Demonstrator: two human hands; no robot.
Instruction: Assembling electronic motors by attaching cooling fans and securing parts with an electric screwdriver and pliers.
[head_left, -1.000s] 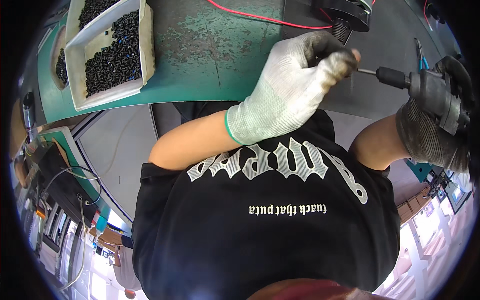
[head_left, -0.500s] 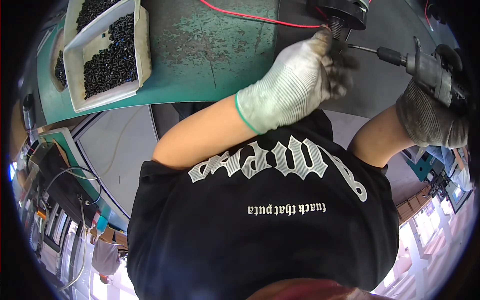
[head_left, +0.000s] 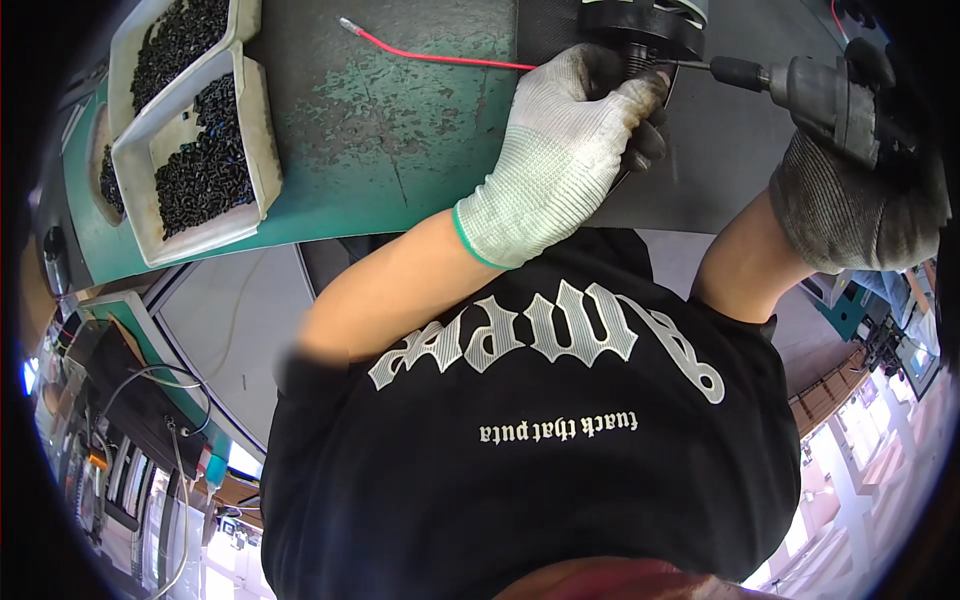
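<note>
My left hand [head_left: 575, 140], in a whitish knit glove with a green cuff and dark-stained fingertips, is closed around the threaded stem [head_left: 637, 62] of a round black-and-silver part [head_left: 640, 30] at the top edge. What else its curled fingers may hold is hidden. My right hand [head_left: 850, 200], in a dark grey glove, grips a grey power screwdriver [head_left: 815, 92] held level. Its thin bit points left and meets the stem beside my left thumb. A red wire [head_left: 440, 57] with a bare-looking connector end runs left from behind my left hand.
Two whitish bins [head_left: 262, 150] full of small black screws stand at the left of the worn green worktop [head_left: 370, 130]. A dark mat [head_left: 720, 170] lies under the round part. On the left, below the worktop, a black box [head_left: 140, 385] with cables stands on another surface.
The view has shifted, so the bins sit lower. My left fingers have closed in around the stem, and the screwdriver bit has come left and up to meet it.
</note>
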